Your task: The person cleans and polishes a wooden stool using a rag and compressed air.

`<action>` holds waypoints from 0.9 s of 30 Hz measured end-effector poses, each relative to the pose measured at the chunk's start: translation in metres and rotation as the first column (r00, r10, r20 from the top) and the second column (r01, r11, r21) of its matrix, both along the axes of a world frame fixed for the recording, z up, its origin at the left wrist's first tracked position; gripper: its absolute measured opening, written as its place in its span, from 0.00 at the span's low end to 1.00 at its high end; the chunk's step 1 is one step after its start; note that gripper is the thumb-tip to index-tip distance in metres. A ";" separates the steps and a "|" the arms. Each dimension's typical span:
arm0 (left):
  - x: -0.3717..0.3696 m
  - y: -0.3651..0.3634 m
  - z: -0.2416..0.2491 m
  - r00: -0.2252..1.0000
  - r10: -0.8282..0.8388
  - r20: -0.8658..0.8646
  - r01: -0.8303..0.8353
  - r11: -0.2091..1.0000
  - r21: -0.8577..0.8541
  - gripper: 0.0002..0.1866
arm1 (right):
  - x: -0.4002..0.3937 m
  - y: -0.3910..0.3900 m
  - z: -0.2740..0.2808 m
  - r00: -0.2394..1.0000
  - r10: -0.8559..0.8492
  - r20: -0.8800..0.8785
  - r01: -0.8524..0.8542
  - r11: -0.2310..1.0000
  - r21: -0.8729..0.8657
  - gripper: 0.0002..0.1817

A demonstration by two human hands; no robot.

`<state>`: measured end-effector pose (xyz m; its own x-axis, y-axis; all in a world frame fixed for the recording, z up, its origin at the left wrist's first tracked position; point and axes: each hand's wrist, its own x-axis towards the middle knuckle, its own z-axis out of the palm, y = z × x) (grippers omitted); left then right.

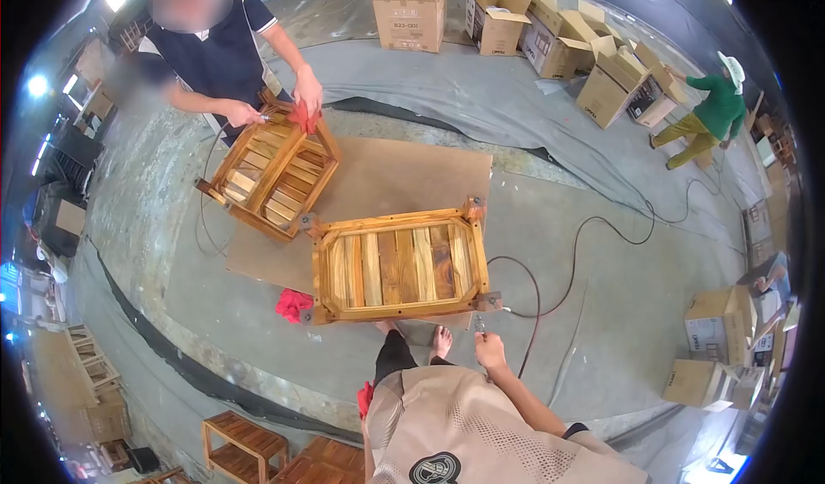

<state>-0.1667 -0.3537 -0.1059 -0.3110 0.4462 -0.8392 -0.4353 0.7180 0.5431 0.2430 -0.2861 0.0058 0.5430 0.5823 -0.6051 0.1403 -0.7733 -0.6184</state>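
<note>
Head view, looking down: we see our right hand [490,348] closed around a small metal tool [479,322], held just beside the near right corner of a wooden slatted frame [400,265]. The frame lies flat on a cardboard sheet [387,175] spread on the concrete floor [619,312], with metal brackets at its corners. Our left hand is not visible (the torso and light shirt fill the lower part of the picture), so we cannot tell its state. Our bare feet [440,341] stand at the frame's near edge. A red cloth [294,304] lies on the floor touching the frame's near left corner, and a dark cable [550,286] loops across the floor to the right of the frame. Beyond, a co-worker [219,50] bends over a second wooden frame [273,173], tilted up on edge, with both hands at its top and a red rag there. Cardboard boxes [533,24] stand farther back.
</note>
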 end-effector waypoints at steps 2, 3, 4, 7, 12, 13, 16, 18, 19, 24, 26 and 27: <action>0.003 -0.008 0.008 1.000 0.014 0.006 -0.014 1.000 0.015 0.30 | -0.008 0.005 0.011 0.996 0.064 0.057 -0.064 0.998 0.001 0.20; 0.004 -0.010 0.013 1.000 0.020 0.009 -0.021 0.999 0.025 0.30 | -0.015 0.011 0.018 0.992 0.098 0.085 -0.099 0.995 0.002 0.20; 0.005 -0.015 0.017 1.000 0.028 0.010 -0.029 0.999 0.035 0.30 | -0.024 0.017 0.013 0.976 0.208 0.066 -0.210 0.978 0.017 0.20; 0.007 -0.027 0.028 0.998 0.052 0.018 -0.053 0.997 0.061 0.30 | -0.065 0.041 0.015 0.852 0.512 0.106 -0.522 0.847 0.099 0.20; 0.012 -0.047 0.043 0.996 0.087 0.035 -0.090 0.990 0.104 0.30 | -0.170 0.093 0.011 0.682 0.731 -0.028 -0.689 0.655 0.310 0.18; 0.013 -0.052 0.047 0.995 0.093 0.037 -0.097 0.989 0.113 0.30 | -0.187 0.103 0.012 0.656 0.754 -0.026 -0.707 0.626 0.329 0.18; 0.017 -0.062 0.057 0.992 0.113 0.049 -0.119 0.982 0.147 0.30 | -0.228 0.122 0.010 0.653 0.758 -0.011 -0.703 0.611 0.364 0.17; 0.020 -0.068 0.065 0.991 0.119 0.060 -0.128 0.973 0.191 0.30 | -0.242 0.130 0.010 0.645 0.764 -0.010 -0.713 0.607 0.351 0.17; 0.021 -0.069 0.069 0.991 0.119 0.067 -0.131 0.967 0.220 0.30 | -0.245 0.130 0.006 0.632 0.775 -0.004 -0.726 0.594 0.346 0.17; 0.014 -0.056 0.099 1.000 0.016 -0.004 -0.012 0.889 0.457 0.30 | -0.199 0.119 0.018 0.474 0.881 -0.016 -0.862 0.467 0.198 0.16; 0.003 -0.007 0.110 0.977 -0.080 -0.200 0.161 0.885 0.436 0.31 | -0.161 0.105 0.030 0.417 0.909 0.026 -0.901 0.409 0.146 0.16; -0.002 0.021 0.113 0.943 -0.142 -0.301 0.257 0.885 0.389 0.32 | -0.140 0.099 0.040 0.385 0.922 0.046 -0.918 0.378 0.116 0.16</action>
